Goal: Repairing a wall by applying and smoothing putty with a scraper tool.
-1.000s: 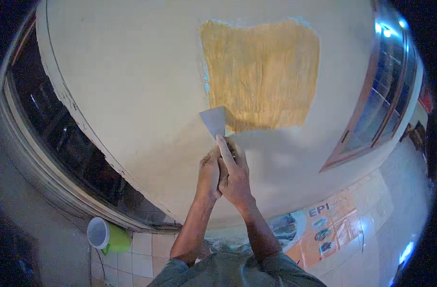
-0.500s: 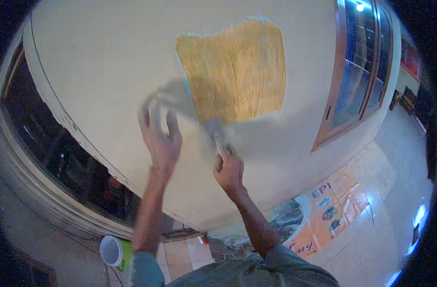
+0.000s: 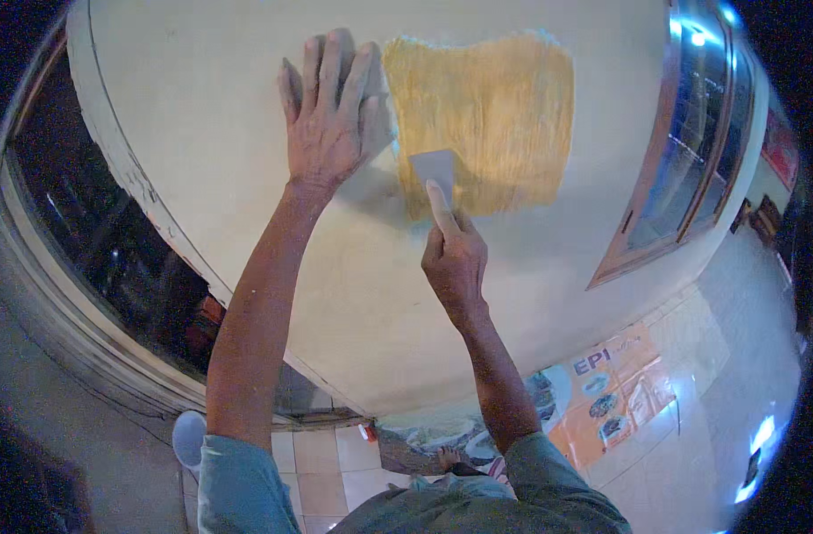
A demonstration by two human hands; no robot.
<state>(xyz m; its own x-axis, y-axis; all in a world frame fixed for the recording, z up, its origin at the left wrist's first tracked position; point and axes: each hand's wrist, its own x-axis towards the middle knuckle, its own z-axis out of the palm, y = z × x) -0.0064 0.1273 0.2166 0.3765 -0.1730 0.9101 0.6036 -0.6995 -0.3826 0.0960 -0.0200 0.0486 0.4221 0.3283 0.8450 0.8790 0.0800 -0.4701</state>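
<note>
Pale wall is faced. Yellow-brown patch is edged in light blue at places. Orange printed sheet is spread on the floor, lower right. Left hand is splayed wide on the wall just left of the patch, nothing gripped. Right hand is closed round the scraper, index extended along it. Scraper is held over the patch's lower left.

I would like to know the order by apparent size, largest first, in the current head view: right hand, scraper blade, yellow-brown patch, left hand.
1. Yellow-brown patch
2. Left hand, fingers spread
3. Right hand, partly folded around the scraper
4. Scraper blade, visible part only
</note>
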